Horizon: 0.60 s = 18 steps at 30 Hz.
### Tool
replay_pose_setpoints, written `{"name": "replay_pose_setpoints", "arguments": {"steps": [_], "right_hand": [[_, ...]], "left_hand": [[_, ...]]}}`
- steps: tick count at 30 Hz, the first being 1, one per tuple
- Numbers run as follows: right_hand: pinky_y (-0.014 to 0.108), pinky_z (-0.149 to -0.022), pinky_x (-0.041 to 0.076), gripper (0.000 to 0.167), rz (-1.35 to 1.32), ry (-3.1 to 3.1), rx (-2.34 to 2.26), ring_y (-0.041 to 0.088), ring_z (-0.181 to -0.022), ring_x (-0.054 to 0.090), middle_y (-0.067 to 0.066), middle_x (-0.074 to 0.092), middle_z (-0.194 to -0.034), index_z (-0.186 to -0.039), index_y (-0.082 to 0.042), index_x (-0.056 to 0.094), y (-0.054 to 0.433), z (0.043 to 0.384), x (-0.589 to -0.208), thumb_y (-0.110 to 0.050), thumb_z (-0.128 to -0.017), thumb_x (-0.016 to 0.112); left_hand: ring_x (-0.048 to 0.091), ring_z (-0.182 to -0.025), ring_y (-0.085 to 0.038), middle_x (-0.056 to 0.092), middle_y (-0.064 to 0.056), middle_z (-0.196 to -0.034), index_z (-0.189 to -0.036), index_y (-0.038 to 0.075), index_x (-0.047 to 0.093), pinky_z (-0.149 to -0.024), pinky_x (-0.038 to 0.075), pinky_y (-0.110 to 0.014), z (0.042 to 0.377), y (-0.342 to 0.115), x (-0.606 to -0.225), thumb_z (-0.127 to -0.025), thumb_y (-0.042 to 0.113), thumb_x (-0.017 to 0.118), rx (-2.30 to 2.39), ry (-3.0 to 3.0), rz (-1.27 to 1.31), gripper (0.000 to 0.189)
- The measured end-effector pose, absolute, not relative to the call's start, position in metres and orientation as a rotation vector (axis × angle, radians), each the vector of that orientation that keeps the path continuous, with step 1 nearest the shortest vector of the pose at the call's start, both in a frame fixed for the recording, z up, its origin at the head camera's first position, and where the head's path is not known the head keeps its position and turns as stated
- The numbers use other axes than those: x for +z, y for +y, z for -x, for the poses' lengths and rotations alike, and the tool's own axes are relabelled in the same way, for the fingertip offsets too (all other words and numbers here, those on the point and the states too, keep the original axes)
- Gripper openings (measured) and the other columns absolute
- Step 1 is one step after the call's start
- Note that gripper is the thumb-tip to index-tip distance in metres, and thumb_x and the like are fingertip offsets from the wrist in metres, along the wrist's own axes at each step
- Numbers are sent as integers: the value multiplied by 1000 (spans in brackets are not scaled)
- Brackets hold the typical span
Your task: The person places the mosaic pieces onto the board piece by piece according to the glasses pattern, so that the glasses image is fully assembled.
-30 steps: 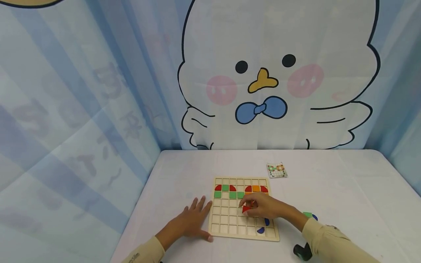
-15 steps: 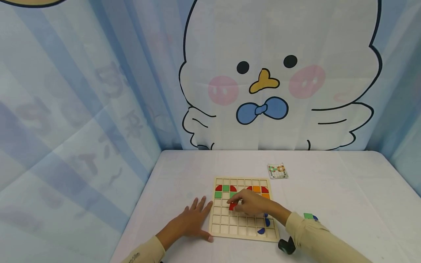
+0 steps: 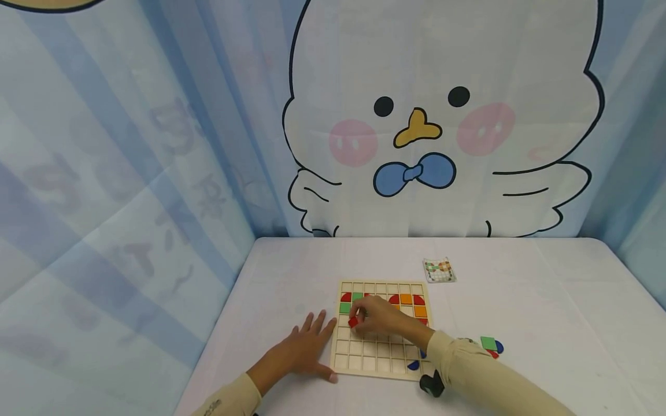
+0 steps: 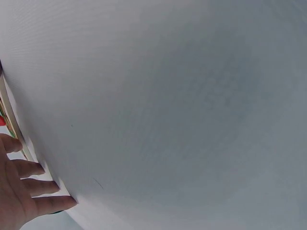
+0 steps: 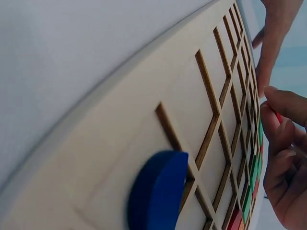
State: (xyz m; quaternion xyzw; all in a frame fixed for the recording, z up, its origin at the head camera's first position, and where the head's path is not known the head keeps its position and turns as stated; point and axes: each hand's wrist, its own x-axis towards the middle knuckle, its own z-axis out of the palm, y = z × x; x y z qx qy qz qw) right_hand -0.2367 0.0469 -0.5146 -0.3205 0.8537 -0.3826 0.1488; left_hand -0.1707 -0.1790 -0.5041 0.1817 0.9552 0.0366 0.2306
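Observation:
A wooden grid board [image 3: 355,364] lies on the white table, with red, green and orange pieces in its far rows. My right hand [image 3: 380,316] is over the board's left part and pinches a small red piece [image 3: 353,322] between thumb and fingertips. In the right wrist view only a sliver of red shows between the fingers of that hand [image 5: 288,163]. Fingers spread, my left hand [image 3: 306,348] rests on the table against the board's left edge. A blue half-round piece [image 3: 413,365] lies at the board's near right; it looms large in the right wrist view.
Behind the board lies a small pattern card [image 3: 439,270] in a clear sleeve. To the right, a green square [image 3: 488,343] sits with a blue piece [image 3: 500,346] and a red one beside it. A black device [image 3: 432,383] hangs under my right sleeve.
My right hand has moved left across the board with the red piece in its fingertips. Loose pieces at the right are uncovered by the sleeve. The left hand stays put.

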Motion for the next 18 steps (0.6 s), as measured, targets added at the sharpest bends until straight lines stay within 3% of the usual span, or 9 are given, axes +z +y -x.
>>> {"name": "replay_pose_setpoints", "arguments": {"steps": [10, 18], "right_hand": [[24, -56, 44, 23, 676, 2564, -1058, 9, -63, 54, -6, 60, -71, -94, -11, 70, 28, 234, -520, -18, -79, 86], [23, -56, 44, 14, 726, 2579, -1030, 8, -64, 54, -7, 62, -72, -93, -11, 74, 28, 234, -519, -16, -82, 83]], "left_hand": [[18, -153, -44, 16, -15, -168, -161, 20, 24, -112, 33, -67, 171, -180, -507, -69, 74, 75, 124, 2629, -514, 118], [16, -153, -43, 14, -14, -169, -162, 21, 21, -113, 33, -66, 173, -182, -511, -68, 78, 72, 106, 2623, -511, 120]]}}
